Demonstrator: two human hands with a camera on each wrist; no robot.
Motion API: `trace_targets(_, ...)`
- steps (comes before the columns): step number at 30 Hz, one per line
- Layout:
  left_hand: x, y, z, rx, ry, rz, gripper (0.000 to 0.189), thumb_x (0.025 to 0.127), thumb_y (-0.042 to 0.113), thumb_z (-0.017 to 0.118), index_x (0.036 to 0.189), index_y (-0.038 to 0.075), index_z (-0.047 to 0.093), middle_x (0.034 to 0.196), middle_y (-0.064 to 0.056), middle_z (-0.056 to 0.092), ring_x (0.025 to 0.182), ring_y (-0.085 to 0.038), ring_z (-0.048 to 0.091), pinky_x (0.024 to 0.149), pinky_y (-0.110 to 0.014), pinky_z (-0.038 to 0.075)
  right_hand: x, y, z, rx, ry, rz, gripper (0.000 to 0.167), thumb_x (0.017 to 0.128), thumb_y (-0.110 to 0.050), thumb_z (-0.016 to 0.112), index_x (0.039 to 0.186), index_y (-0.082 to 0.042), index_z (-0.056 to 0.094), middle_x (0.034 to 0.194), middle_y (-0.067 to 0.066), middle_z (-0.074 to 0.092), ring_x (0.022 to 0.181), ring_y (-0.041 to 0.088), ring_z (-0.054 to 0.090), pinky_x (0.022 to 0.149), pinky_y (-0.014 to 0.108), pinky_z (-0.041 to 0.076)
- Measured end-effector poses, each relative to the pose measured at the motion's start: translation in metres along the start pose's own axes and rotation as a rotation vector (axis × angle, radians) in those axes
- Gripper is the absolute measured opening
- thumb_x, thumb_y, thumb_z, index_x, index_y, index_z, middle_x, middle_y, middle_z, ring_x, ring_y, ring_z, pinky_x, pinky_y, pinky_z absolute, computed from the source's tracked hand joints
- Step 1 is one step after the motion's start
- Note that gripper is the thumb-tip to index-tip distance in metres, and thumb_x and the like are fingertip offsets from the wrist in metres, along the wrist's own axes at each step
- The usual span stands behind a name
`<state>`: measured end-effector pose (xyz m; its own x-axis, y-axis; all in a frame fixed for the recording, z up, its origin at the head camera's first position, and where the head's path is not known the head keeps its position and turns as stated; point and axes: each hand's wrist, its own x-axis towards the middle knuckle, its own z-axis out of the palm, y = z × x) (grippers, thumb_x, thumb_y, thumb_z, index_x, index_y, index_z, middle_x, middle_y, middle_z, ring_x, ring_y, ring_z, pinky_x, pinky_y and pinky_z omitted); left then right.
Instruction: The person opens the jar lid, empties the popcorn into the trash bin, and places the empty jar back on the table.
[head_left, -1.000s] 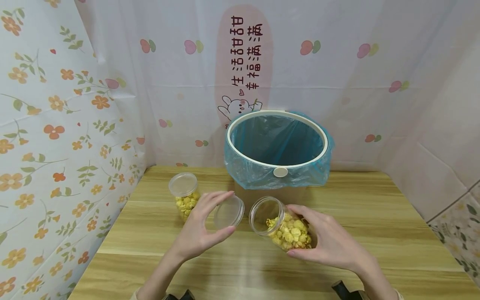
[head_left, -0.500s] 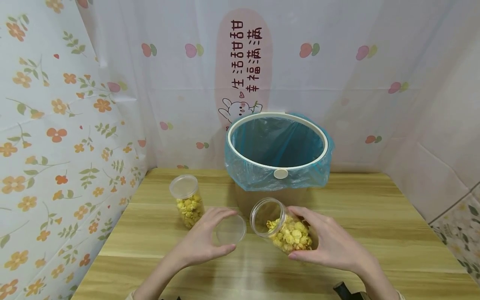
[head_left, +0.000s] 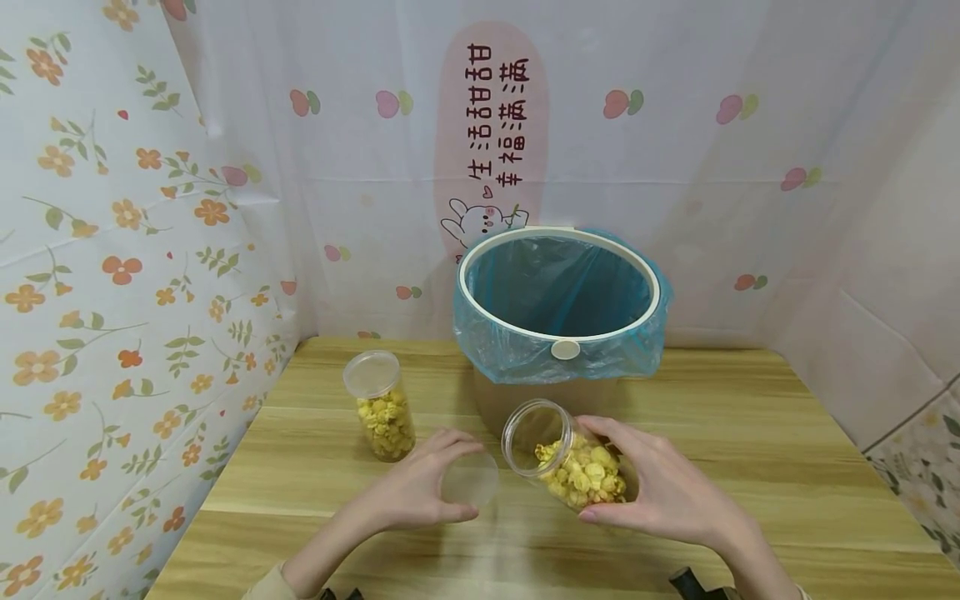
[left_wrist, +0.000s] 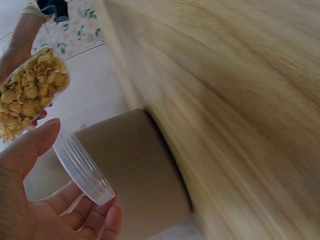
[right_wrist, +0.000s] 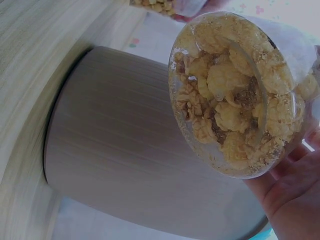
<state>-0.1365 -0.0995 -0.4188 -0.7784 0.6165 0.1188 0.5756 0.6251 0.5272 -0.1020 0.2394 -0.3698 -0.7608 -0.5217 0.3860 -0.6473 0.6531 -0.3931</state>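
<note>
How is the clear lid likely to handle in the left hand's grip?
The lid is probably light, looking thin and translucent. Its ridged side may resist slipping from the left hand. Being round, it could roll if dropped on edge.

the pink backdrop patch [head_left: 495, 133] reads 生活甜甜, 幸福满满.

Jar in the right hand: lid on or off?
Off: the popcorn jar is open-mouthed, and the left hand holds a clear lid.
</note>
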Motion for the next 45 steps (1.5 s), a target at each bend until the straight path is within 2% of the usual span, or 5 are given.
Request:
trace_targets(10,0.005,-0.01,0.01,0.085,-0.051,0.038,0.073,0.076,0.037,0.087,0.14,0.014,0.061,0.138,0.0,0.061,0.13,-0.023,0.059,0.109,-0.049,0.05,0.0,0.001,-0.001,0.016,-0.012,-0.001,0.084,0.075,-0.048,0.09,0.145,-0.03,0.049,0.129,-0.015,0.064,0.102,-0.001,0.062,0.08,0.025,0.056)
trace_targets(18,0.008,-0.014,0.014,0.14,-0.099,0.061,0.073,0.073,0.035,0.09,0.137,0.013,0.063,0.139,-0.001,0.062,0.132,-0.024,0.058,0.112,-0.046,0.049,-0.002,0.003,-0.001,0.002,-0.012,0.006,0.084,0.075,-0.049,0.09,0.146,-0.029,0.049,0.132,-0.011,0.065,0.104,0.0,0.063,0.081,0.026,0.057)
trace_targets(26,0.008,-0.016,0.015,0.204,-0.175,0.044,0.079,0.072,0.034,0.092,0.141,0.011,0.06,0.144,-0.008,0.059,0.136,-0.027,0.056,0.116,-0.045,0.046,-0.002,0.004,-0.003,0.015,-0.016,0.009,0.083,0.076,-0.051,0.089,0.146,-0.028,0.049,0.13,-0.012,0.065,0.103,-0.001,0.063,0.08,0.026,0.057)
trace_targets(37,0.007,-0.018,0.022,0.275,-0.155,0.132,0.079,0.065,0.032,0.095,0.135,0.012,0.065,0.134,-0.001,0.065,0.126,-0.019,0.057,0.11,-0.039,0.05,-0.001,0.003,-0.004,0.026,-0.03,0.01,0.083,0.077,-0.052,0.087,0.146,-0.03,0.048,0.128,-0.014,0.064,0.1,-0.002,0.061,0.078,0.024,0.056)
trace_targets(45,0.007,-0.02,0.028,0.291,-0.175,0.12,0.086,0.06,0.037,0.097,0.136,0.015,0.065,0.134,0.004,0.065,0.127,-0.016,0.056,0.114,-0.04,0.048,-0.002,0.003,-0.005,0.015,-0.03,0.015,0.083,0.078,-0.055,0.086,0.147,-0.03,0.048,0.129,-0.013,0.064,0.1,-0.002,0.061,0.079,0.025,0.056)
